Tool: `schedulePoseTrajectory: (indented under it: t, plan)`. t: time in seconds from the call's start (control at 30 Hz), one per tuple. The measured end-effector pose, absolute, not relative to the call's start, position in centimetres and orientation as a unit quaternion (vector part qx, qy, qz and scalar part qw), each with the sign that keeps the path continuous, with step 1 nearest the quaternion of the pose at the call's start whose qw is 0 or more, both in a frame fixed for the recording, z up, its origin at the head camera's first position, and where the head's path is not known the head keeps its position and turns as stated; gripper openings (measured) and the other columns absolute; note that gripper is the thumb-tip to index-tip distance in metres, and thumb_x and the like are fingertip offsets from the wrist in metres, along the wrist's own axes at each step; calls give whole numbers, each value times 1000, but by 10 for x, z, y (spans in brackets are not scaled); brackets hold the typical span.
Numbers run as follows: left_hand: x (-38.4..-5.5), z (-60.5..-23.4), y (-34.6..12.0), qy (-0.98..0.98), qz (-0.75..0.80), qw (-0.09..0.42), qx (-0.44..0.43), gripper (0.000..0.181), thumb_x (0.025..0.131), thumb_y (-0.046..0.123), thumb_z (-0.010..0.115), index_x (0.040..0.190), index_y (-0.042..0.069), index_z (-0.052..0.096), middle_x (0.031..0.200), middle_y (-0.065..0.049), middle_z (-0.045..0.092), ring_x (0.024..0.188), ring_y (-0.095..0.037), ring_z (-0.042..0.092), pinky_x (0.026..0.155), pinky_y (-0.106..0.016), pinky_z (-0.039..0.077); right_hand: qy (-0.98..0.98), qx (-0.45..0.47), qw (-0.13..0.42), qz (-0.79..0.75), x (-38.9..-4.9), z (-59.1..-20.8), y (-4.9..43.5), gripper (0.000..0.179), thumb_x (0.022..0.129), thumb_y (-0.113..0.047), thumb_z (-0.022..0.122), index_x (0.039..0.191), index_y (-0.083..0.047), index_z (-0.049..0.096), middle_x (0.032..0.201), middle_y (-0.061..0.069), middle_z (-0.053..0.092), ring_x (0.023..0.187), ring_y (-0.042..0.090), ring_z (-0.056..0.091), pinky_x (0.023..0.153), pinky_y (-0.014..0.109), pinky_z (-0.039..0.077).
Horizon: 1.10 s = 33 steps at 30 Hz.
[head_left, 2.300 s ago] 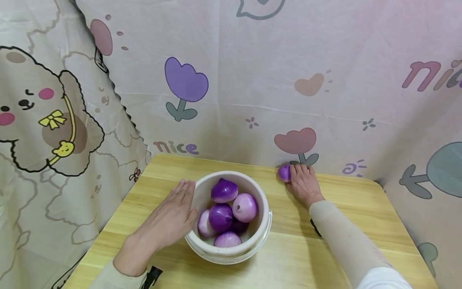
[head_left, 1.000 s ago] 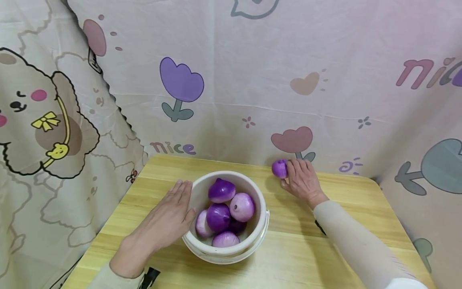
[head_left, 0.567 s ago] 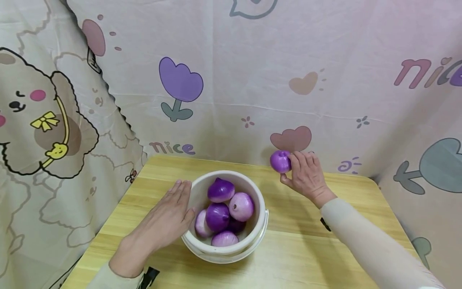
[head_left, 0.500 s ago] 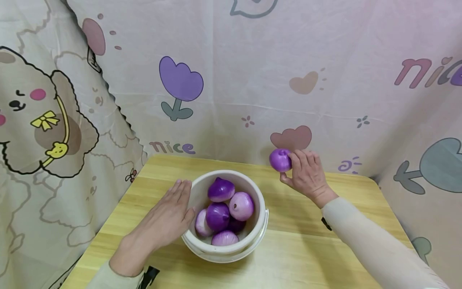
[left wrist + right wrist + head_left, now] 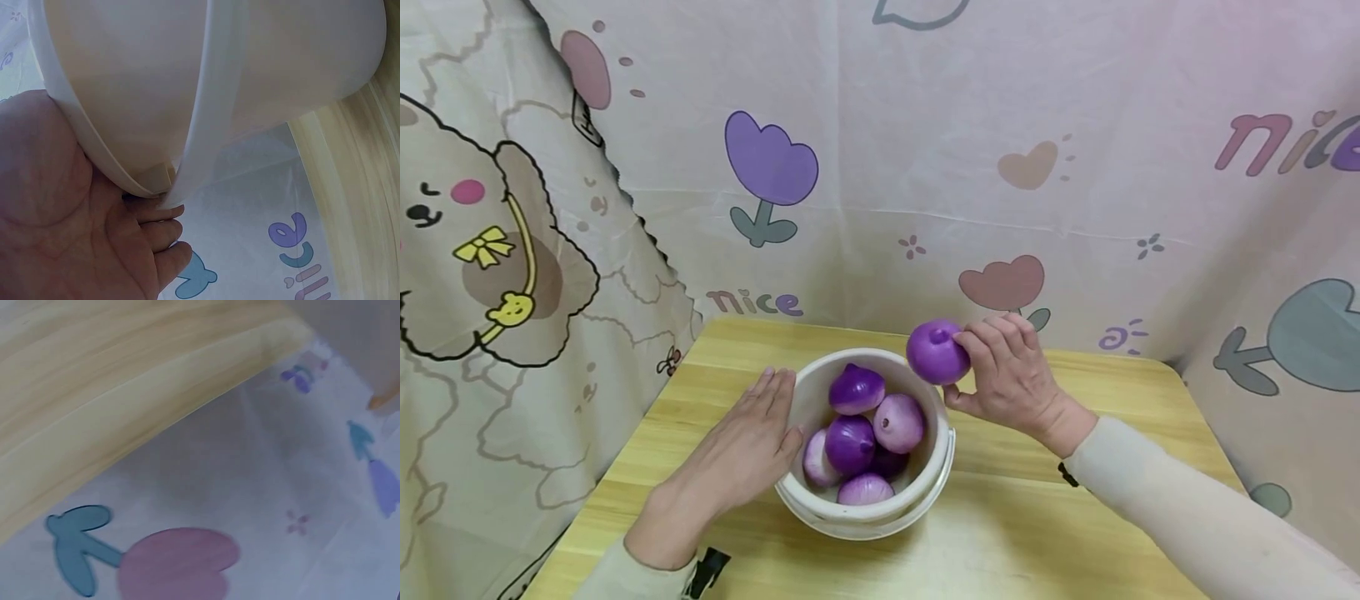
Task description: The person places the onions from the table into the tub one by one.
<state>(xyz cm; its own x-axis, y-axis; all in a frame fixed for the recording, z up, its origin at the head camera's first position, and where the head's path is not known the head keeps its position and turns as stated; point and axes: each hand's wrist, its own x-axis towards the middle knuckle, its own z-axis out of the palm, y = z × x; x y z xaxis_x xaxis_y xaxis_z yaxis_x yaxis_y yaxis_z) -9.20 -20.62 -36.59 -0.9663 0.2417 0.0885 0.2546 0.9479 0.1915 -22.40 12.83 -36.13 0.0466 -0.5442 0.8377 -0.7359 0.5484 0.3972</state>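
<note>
A purple onion (image 5: pixel 937 352) is held up by my right hand (image 5: pixel 1011 379), its thumb and fingers gripping the right side. In the head view it overlaps the far right rim of a white bucket (image 5: pixel 867 513). Several purple and pale onions lie inside, among them a dark one (image 5: pixel 850 444) in the middle and a pale one (image 5: pixel 898 423) to the right. My left hand (image 5: pixel 737 450) rests straight-fingered against the bucket's left rim. The left wrist view shows its palm (image 5: pixel 56 187) at the bucket's rim (image 5: pixel 81 128). The right wrist view does not show my right hand.
The bucket stands on a wooden table (image 5: pixel 1037 517), its white handle (image 5: pixel 950 458) hanging down on the right side. A printed cloth (image 5: pixel 887 167) rises behind the table's far edge, and another hangs on the left.
My right hand has lifted the onion from the table's far edge and carried it left and nearer, over to the bucket's rim. The left hand stays at the bucket.
</note>
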Motion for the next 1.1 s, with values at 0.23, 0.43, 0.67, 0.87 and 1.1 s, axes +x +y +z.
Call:
schedulePoseTrajectory:
  t: [0.23, 0.43, 0.67, 0.87, 1.1]
  plan:
    - [-91, -365, -207, -986, -104, 34, -126, 70, 100, 33, 46, 152, -6, 20, 159, -24, 20, 150, -39, 14, 123, -52, 17, -721, 501, 475, 49, -198, -351, 108, 60, 71, -44, 61, 114, -1, 58, 108, 14, 59, 99, 33, 53, 91, 49, 42]
    - [-91, -365, -207, -986, -107, 35, -126, 70, 100, 33, 46, 152, -7, 21, 159, -25, 20, 150, -39, 14, 123, -52, 18, -728, 501, 467, 31, -183, -354, 92, 58, 71, -45, 57, 111, -3, 60, 103, 12, 62, 95, 31, 57, 91, 48, 46]
    - [-91, -366, -206, -986, -108, 27, -124, 70, 101, 34, 45, 152, -6, 19, 160, -24, 19, 150, -38, 12, 123, -52, 16, -758, 505, 407, 64, -171, -358, 87, 62, 76, -54, 54, 112, -4, 60, 105, 10, 61, 96, 31, 56, 89, 47, 44]
    - [-92, -366, -206, -986, -108, 27, -124, 70, 101, 35, 44, 152, -7, 20, 159, -25, 19, 150, -38, 13, 123, -52, 16, -768, 509, 383, 67, -168, -364, 90, 63, 78, -58, 53, 109, -3, 60, 101, 9, 62, 96, 30, 56, 87, 47, 43]
    - [-93, -365, -206, -986, -109, 22, -121, 70, 101, 35, 44, 152, -6, 20, 160, -24, 19, 150, -38, 12, 123, -52, 16, -776, 505, 368, 79, -168, -373, 93, 61, 80, -56, 53, 111, -4, 60, 103, 8, 61, 96, 29, 56, 84, 44, 44]
